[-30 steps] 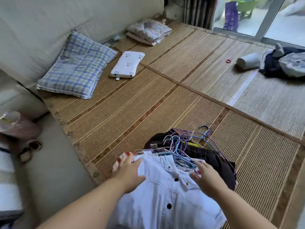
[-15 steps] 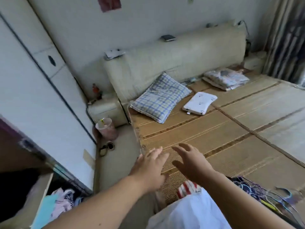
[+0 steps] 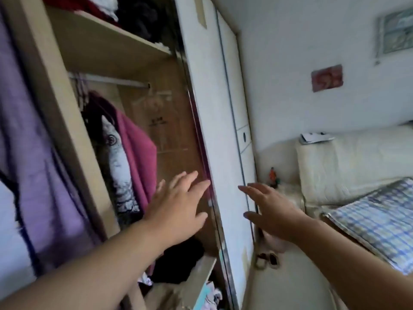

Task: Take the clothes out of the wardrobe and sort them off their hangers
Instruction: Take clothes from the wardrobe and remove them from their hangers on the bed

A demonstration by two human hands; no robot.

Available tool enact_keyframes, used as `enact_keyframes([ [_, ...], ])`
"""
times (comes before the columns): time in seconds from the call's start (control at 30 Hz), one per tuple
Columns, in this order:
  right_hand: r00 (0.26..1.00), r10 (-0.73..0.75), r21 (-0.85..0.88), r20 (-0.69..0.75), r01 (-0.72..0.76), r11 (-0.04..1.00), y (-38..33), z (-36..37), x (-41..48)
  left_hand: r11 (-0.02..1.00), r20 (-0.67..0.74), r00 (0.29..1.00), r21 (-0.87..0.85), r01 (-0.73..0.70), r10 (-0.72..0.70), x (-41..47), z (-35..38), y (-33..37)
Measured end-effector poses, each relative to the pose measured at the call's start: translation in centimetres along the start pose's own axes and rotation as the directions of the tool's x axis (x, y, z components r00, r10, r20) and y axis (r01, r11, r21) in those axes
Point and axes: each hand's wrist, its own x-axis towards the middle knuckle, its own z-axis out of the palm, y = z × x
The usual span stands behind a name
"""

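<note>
The open wardrobe (image 3: 93, 50) fills the left of the head view. A magenta garment (image 3: 136, 148) and a black garment with a grey fish print (image 3: 116, 162) hang from its rail (image 3: 107, 81). A purple garment (image 3: 29, 153) hangs in the left section. My left hand (image 3: 178, 204) is stretched out with fingers straight and empty, in front of the wardrobe opening just right of the magenta garment. My right hand (image 3: 268, 209) is also flat and empty, held in front of the white sliding door (image 3: 214, 121).
Folded dark clothes (image 3: 138, 16) lie on the upper shelf, more dark clothes (image 3: 178, 262) on the lower shelf. To the right stand a cream headboard (image 3: 353, 162) and a blue checked pillow (image 3: 375, 222) on the bed. Slippers (image 3: 267, 260) lie on the floor by the door.
The view swung left from the bed and its pile of hangered clothes to the wardrobe. Both hands left the white shirt and now reach empty toward the wardrobe.
</note>
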Motion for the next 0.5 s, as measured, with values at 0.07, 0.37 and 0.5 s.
enact_keyframes([
  [0.07,0.995,-0.078,0.013,-0.056,0.079,0.997,-3.8,-0.4,3.7,0.995,-0.065,0.995,0.054,0.085,-0.081,0.0,-2.1,-3.8],
  [0.37,0.940,-0.279,0.176,-0.198,0.314,0.933,-16.6,-2.5,15.9,0.862,-0.387,0.887,0.328,0.387,-0.251,2.6,-10.9,-16.5],
  [0.5,0.918,-0.322,0.204,-0.232,0.369,0.907,-19.7,-2.9,21.0,0.793,-0.484,0.829,0.370,0.484,-0.280,4.3,-13.9,-19.6],
])
